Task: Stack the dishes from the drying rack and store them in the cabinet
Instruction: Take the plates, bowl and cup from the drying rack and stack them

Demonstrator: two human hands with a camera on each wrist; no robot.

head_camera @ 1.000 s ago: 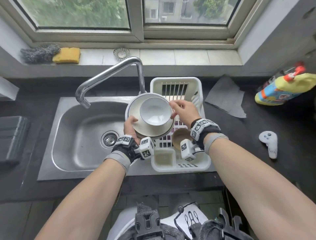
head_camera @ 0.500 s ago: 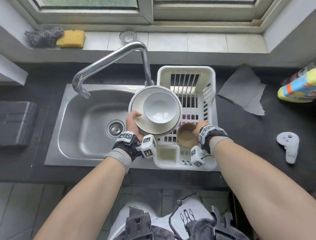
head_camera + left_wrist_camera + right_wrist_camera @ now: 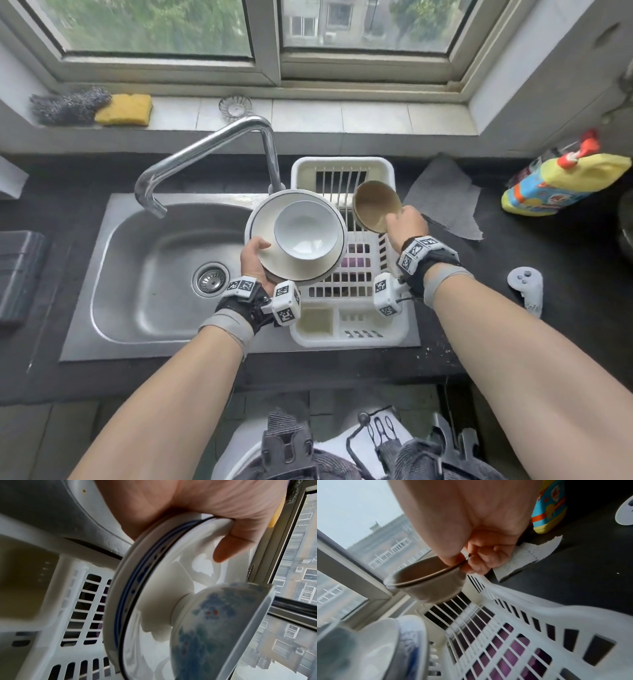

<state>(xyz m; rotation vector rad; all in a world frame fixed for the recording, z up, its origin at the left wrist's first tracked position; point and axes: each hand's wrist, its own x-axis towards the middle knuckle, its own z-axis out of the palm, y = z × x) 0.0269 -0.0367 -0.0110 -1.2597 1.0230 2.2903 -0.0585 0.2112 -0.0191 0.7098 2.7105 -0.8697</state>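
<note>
Since half a second ago the right hand [image 3: 406, 222] has lifted the brown bowl [image 3: 376, 204] out of the rack [image 3: 349, 334]; it was down in the near part of the rack then, and now hangs tilted above the far end, just right of the plates. The thumb is inside the rim and the fingers [image 3: 477, 566] curl under it, pinching the edge. The left hand [image 3: 255, 258] has kept its grip: thumb over the rim, fingers underneath the plates [image 3: 263, 226], which sit over the seam between sink [image 3: 137, 260] and rack. The white bowl [image 3: 306, 229] rests upright in the top plate.

Count: two bowls, one brown and one white with a blue pattern outside. The left wrist view shows two plate rims, one blue-lined and one black-lined. One rack, showing no dishes; something purple lies under its grid. One tap [image 3: 205, 157], one sponge [image 3: 124, 109], one scourer [image 3: 70, 104] on the sill; one cloth [image 3: 445, 198], one bottle [image 3: 561, 183], one controller [image 3: 525, 286] on the bench
</note>
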